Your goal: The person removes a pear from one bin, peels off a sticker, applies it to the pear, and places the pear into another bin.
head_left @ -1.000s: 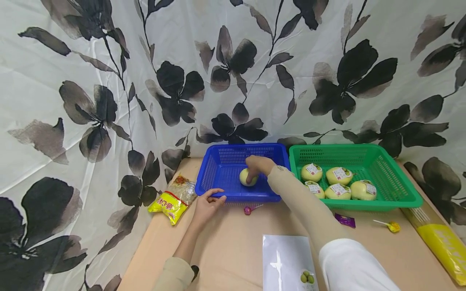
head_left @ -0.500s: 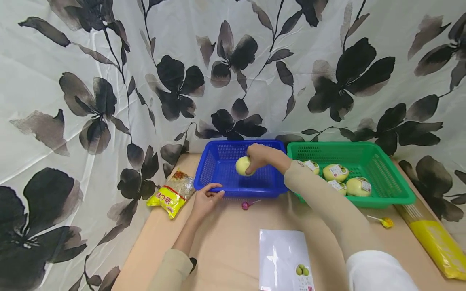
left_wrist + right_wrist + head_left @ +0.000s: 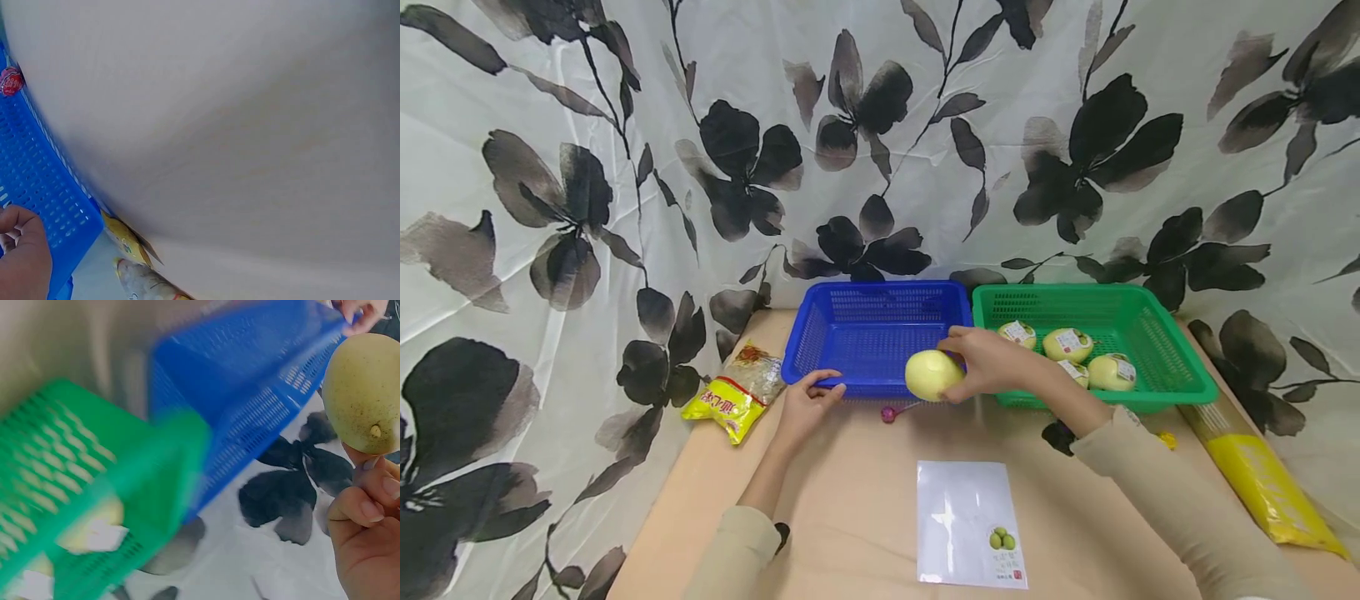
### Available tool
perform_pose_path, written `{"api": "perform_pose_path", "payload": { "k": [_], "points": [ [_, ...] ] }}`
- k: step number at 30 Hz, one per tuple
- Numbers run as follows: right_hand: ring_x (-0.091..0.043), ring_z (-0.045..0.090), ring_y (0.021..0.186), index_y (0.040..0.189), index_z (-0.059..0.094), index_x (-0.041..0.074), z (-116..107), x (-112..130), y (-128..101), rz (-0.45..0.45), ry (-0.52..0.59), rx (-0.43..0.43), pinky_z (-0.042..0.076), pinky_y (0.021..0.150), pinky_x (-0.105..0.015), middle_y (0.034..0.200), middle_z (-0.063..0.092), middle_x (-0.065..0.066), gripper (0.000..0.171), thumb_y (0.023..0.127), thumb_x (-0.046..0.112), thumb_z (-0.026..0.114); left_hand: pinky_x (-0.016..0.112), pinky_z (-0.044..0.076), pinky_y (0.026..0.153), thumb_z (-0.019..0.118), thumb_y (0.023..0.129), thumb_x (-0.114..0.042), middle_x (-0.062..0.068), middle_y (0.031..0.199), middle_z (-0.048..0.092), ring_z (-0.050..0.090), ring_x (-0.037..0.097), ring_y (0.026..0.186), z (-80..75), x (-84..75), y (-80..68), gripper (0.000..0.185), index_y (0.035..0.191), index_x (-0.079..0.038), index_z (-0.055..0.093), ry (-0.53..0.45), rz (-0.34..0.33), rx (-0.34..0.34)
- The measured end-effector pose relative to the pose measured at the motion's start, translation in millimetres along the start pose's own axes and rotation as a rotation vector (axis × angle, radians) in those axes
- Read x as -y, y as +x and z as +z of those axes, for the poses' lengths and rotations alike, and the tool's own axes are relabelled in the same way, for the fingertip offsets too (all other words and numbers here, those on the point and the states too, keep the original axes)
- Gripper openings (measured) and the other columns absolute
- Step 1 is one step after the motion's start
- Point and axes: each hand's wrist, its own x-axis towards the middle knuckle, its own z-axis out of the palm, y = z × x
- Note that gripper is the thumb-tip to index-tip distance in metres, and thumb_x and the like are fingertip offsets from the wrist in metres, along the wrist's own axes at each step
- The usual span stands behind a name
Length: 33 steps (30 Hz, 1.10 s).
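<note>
My right hand (image 3: 992, 362) grips a round pale-yellow melon (image 3: 934, 375) by its right side, over the near right rim of the blue basket (image 3: 880, 329). In the right wrist view, the melon (image 3: 365, 394) shows a short stem stub and dark specks, with fingers curled under it. My left hand (image 3: 805, 408) pinches the blue basket's near left rim; the left wrist view has this hand (image 3: 25, 256) curled at the basket's wall. Inside, the blue basket holds nothing visible. Several labelled melons (image 3: 1069, 343) lie in the green basket (image 3: 1172, 358) to the right.
A yellow snack bag (image 3: 730, 404) lies left of the blue basket. A pink lollipop (image 3: 889, 414) is in front of it. Nearer lies a white packet (image 3: 966, 525) with a green fruit picture. A long yellow package (image 3: 1262, 483) stretches along the right edge. A patterned curtain (image 3: 880, 125) stands behind.
My right hand has lifted the melon from inside the blue basket and brought it right and nearer, over the rim. My left hand stays at the basket's rim. The head view has shifted slightly.
</note>
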Motion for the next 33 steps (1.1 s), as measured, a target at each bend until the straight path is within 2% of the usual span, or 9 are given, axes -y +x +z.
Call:
{"api": "perform_pose_path", "payload": {
  "k": [6, 10, 14, 18, 21, 33],
  "points": [
    [-0.008, 0.049, 0.077, 0.117, 0.071, 0.005, 32.3, -4.4, -47.3, 0.058, 0.074, -0.025, 0.046, 0.065, -0.021, 0.09, 0.055, 0.004, 0.058, 0.074, 0.04, 0.088, 0.022, 0.051, 0.063, 0.079, 0.094, -0.02, 0.021, 0.095, 0.076, 0.07, 0.009, 0.077, -1.4, 0.9, 0.8, 0.028, 0.119, -0.009, 0.074, -0.004, -0.005, 0.001],
    [-0.009, 0.051, 0.08, 0.119, 0.071, 0.007, 55.7, -12.2, -70.1, 0.127, 0.137, -0.036, 0.046, 0.066, -0.022, 0.093, 0.058, 0.006, 0.06, 0.074, 0.043, 0.09, 0.022, 0.052, 0.064, 0.08, 0.094, -0.021, 0.022, 0.097, 0.076, 0.07, 0.006, 0.077, -0.9, 0.3, 0.8, 0.028, 0.119, -0.01, 0.074, -0.004, -0.003, 0.011],
    [-0.01, 0.049, 0.079, 0.119, 0.071, 0.006, 77.3, -21.4, -85.7, 0.196, 0.188, -0.024, 0.044, 0.066, -0.022, 0.089, 0.055, 0.005, 0.062, 0.074, 0.044, 0.091, 0.023, 0.052, 0.064, 0.08, 0.094, -0.021, 0.017, 0.096, 0.077, 0.07, 0.007, 0.077, 0.2, 0.7, 0.0, 0.029, 0.12, -0.01, 0.073, -0.007, -0.01, 0.011],
    [-0.008, 0.048, 0.08, 0.12, 0.071, 0.004, 93.4, -29.9, -92.6, 0.227, 0.202, -0.031, 0.044, 0.067, -0.021, 0.09, 0.056, 0.006, 0.064, 0.073, 0.043, 0.091, 0.023, 0.052, 0.063, 0.08, 0.094, -0.021, 0.009, 0.093, 0.076, 0.07, 0.008, 0.078, 1.1, 1.6, -0.8, 0.027, 0.119, -0.012, 0.074, -0.007, -0.021, 0.002],
    [-0.008, 0.048, 0.079, 0.12, 0.071, 0.003, 100.6, -33.9, -92.5, 0.215, 0.196, -0.048, 0.044, 0.067, -0.021, 0.09, 0.056, 0.006, 0.065, 0.073, 0.043, 0.091, 0.023, 0.052, 0.063, 0.08, 0.094, -0.021, 0.007, 0.092, 0.076, 0.069, 0.008, 0.077, 0.6, 1.3, -0.4, 0.027, 0.119, -0.012, 0.073, 0.0, -0.017, -0.002],
    [-0.008, 0.047, 0.078, 0.119, 0.07, 0.001, 117.3, -44.6, -92.0, 0.211, 0.227, -0.079, 0.041, 0.065, -0.021, 0.085, 0.054, 0.005, 0.063, 0.073, 0.037, 0.093, 0.02, 0.051, 0.064, 0.08, 0.094, -0.018, 0.019, 0.094, 0.076, 0.068, 0.005, 0.075, 0.5, 0.0, -0.4, 0.028, 0.119, -0.008, 0.074, -0.005, -0.007, -0.009]
  ]
}}
